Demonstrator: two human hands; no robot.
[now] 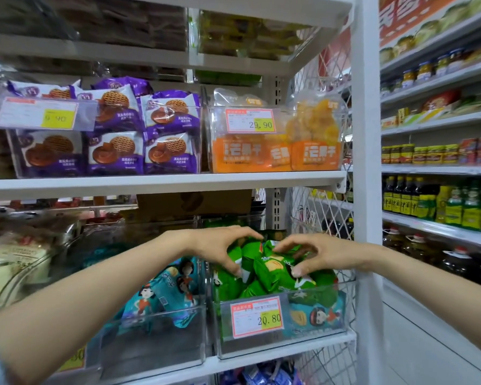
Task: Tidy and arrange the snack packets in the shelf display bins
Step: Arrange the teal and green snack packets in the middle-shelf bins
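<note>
Clutching green snack packets (270,269), lower centre, in curled left hand (222,245) and right hand (326,254), apparently neatening their clear bin (261,347).

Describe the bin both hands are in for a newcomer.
Start at the white upright post on the right. On the shelf under the orange packets, it is the clear bin beside that post. Unlike the teal-packet bin to its left, it holds green packets and wears a 20.80 tag.

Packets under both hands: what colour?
Green; the packets show best in the head view.
</note>
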